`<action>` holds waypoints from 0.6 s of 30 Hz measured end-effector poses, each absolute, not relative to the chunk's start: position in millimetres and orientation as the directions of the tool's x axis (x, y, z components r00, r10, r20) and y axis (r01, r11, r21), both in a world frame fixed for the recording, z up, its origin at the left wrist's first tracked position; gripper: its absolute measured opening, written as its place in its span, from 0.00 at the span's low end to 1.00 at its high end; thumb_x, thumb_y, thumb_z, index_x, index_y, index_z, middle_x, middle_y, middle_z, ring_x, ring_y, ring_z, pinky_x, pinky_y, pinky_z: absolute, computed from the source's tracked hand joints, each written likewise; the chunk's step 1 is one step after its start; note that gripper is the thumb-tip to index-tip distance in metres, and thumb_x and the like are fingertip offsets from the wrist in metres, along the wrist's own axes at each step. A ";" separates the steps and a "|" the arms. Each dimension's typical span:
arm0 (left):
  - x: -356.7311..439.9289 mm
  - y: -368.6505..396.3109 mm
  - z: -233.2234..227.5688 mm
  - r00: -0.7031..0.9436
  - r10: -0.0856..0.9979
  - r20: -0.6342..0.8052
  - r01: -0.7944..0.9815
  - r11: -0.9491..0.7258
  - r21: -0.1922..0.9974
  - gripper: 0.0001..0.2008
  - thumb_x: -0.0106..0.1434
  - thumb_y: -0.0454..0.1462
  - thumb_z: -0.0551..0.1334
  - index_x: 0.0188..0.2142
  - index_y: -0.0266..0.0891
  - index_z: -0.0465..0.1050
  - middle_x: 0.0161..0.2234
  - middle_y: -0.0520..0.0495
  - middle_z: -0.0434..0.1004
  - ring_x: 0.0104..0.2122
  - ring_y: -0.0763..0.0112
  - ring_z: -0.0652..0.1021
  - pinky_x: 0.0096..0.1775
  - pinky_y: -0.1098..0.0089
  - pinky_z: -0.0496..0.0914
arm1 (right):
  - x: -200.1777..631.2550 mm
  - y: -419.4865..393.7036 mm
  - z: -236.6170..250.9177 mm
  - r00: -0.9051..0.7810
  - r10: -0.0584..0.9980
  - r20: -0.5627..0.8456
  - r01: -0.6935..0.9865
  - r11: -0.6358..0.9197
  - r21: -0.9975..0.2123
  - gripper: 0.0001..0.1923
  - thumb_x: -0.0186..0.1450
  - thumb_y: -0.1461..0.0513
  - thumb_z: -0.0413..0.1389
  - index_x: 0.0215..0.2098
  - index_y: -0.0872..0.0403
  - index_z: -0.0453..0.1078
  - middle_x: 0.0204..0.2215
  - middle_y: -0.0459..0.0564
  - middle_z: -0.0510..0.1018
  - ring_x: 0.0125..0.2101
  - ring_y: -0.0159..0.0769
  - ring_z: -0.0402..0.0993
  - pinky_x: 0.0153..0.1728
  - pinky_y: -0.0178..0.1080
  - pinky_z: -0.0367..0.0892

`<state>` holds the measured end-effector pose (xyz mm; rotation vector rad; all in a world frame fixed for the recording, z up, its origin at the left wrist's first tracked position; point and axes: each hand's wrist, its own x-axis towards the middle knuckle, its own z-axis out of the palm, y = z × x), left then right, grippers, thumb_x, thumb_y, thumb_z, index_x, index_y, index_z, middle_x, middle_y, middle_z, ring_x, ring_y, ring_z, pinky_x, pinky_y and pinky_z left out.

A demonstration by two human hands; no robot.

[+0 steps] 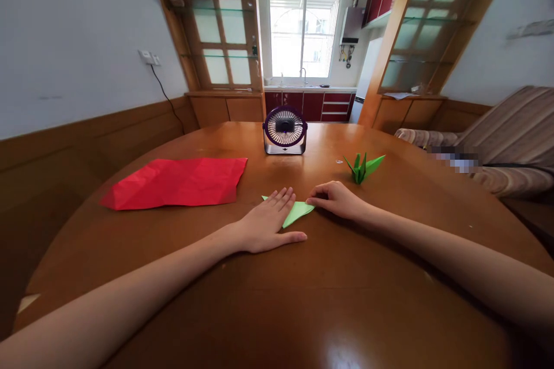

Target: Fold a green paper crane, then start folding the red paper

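A folded piece of light green paper (298,213) lies flat on the wooden table, its visible part roughly triangular. My left hand (270,222) rests flat across its left part, fingers stretched out and thumb apart, hiding some of the paper. At the paper's right corner, my right hand (336,198) pinches the tip between thumb and fingers. Just beyond my right hand stands a green origami crane (362,168) with pointed folds.
A creased red sheet of paper (186,183) lies to the left on the table (277,305). A small purple desk fan (284,130) stands at the far middle. A striped armchair (511,132) is beyond the right edge.
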<state>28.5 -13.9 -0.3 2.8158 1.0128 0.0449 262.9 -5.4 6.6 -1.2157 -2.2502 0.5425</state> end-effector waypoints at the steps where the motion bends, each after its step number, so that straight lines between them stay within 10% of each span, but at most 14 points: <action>1: 28.6 -14.2 -0.7 0.768 0.640 -0.022 0.637 -0.759 0.137 0.50 0.62 0.65 0.43 0.68 0.27 0.38 0.68 0.33 0.32 0.68 0.53 0.41 0.65 0.58 0.42 | 262.9 -6.2 6.0 -0.468 0.844 0.262 0.639 0.528 -0.559 0.11 0.65 0.59 0.56 0.32 0.58 0.76 0.28 0.49 0.79 0.27 0.32 0.71 0.30 0.34 0.64; 18: 19.6 -24.9 6.4 0.835 0.548 -0.047 0.550 -0.832 0.075 0.47 0.62 0.65 0.43 0.69 0.37 0.36 0.69 0.37 0.33 0.68 0.51 0.41 0.64 0.50 0.39 | 261.8 -17.4 -5.4 -0.549 0.596 0.586 0.636 0.753 -0.170 0.09 0.70 0.63 0.49 0.38 0.57 0.71 0.39 0.56 0.73 0.40 0.38 0.71 0.43 0.41 0.69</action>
